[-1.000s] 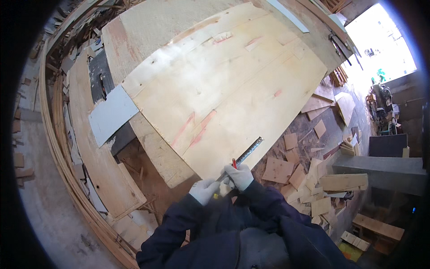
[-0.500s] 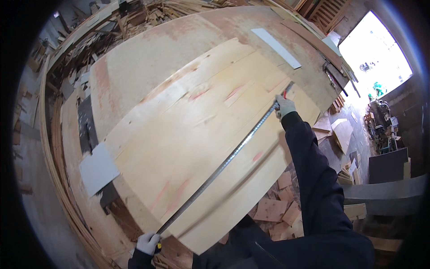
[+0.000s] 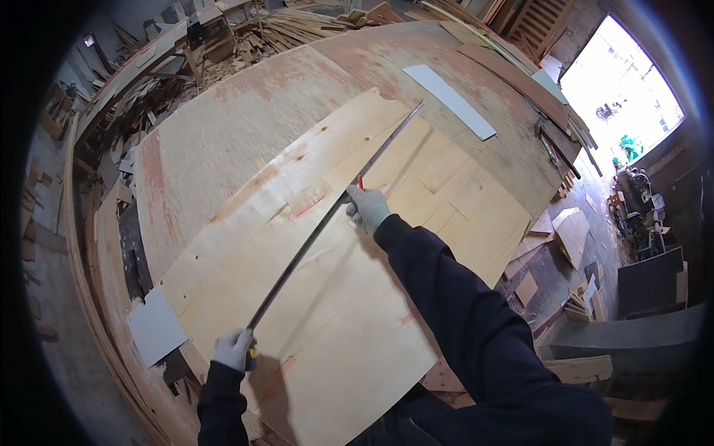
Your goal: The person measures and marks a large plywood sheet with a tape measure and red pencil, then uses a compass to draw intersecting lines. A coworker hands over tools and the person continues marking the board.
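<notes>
A tape measure with its blade drawn out stretches diagonally over a pale plywood sheet. My gloved left hand is closed round its yellow and dark case, near the sheet's left side. Midway along the blade, my gloved right hand pinches it, and a red pencil-like stick pokes up from the fingers. Beyond that hand the blade runs on to the sheet's far edge. The blade seems raised off the plywood, with a thin shadow to its right.
The sheet lies on a larger worn board. A white strip rests beyond it, and a pale square piece sits at the left. Wood offcuts litter the floor at right. Scrap lumber is heaped at the back, near a bright doorway.
Both hands have shifted away from me with the tape, the right one also leftward. The blade now lies farther left and steeper across the sheet, with more of it beyond my right hand.
</notes>
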